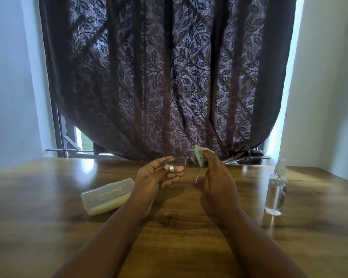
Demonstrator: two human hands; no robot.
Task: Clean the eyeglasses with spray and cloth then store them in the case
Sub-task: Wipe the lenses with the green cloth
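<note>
Two bare forearms reach forward from the near edge of the wooden table [179, 247], leaving a wide stretch of bare wood between and around them. The left hand [155, 177] is raised above the table with its palm turned inward; its grip is a pinch, thumb and fingers curled round one lens of the eyeglasses [177, 164], the fingertips showing through the glass. The right hand [215, 173] is just beside it, its grip closed round a pale green cloth [200, 155] that it presses on the other lens, which the cloth mostly hides. One thin arm of the eyeglasses hangs down between the two hands, clear of the table.

Left of the left wrist a pale plastic case [107, 196] lies flat on the table with its lid down, near the forearm but apart from it. Well to the right, a clear spray bottle [276, 190] stands upright, with open wood between it and the right forearm.

Beyond the hands, the table's far edge meets a dark leaf-patterned curtain [169, 77] hanging over a window, with pale walls on either side.
</note>
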